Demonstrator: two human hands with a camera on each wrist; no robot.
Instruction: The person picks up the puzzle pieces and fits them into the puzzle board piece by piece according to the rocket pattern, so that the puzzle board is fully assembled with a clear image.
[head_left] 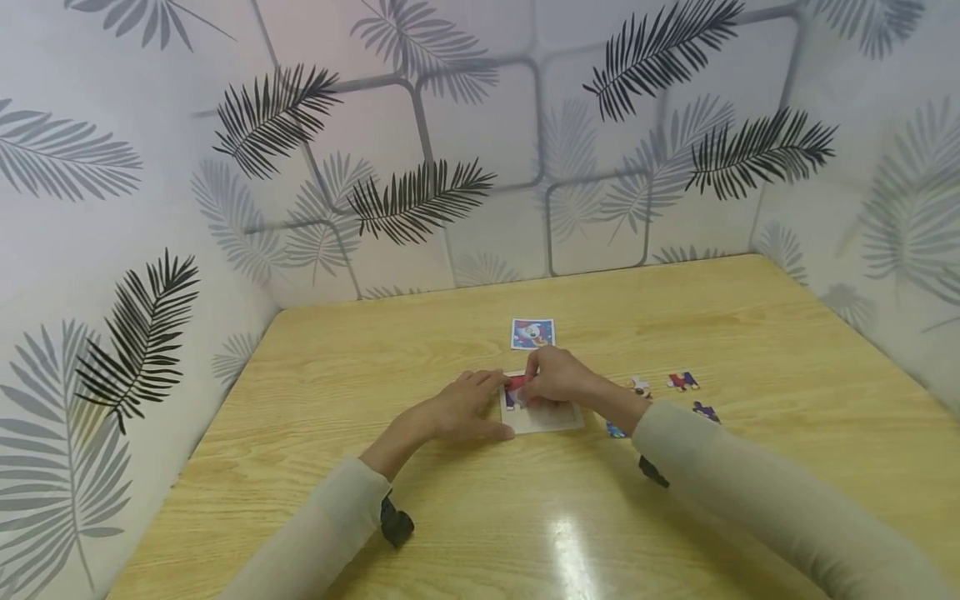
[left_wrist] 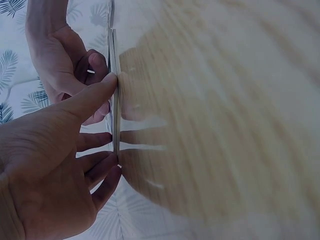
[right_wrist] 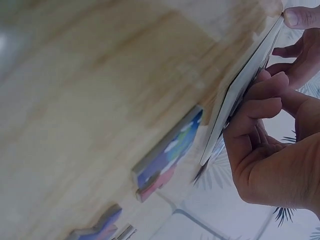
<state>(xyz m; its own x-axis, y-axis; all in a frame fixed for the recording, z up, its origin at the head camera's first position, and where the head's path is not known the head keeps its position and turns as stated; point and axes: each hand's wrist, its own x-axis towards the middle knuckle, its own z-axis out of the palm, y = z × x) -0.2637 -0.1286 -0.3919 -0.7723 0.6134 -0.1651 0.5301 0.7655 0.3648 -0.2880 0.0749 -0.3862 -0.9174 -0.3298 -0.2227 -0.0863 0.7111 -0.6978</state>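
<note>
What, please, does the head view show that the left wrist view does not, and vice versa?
Only the head view shows the printed faces of the loose pieces and of the card, plus both sleeves. Only the left wrist view shows the board edge-on, the palm side of the left hand and its reflection in the table. Both show the left hand and right hand at the board, the table and the leaf-patterned wall.

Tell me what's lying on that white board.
Red-and-purple puzzle artwork shows toward its far left corner; the board is bare along its near edge. The right hand covers much of the rest, hiding whatever lies beneath.
</note>
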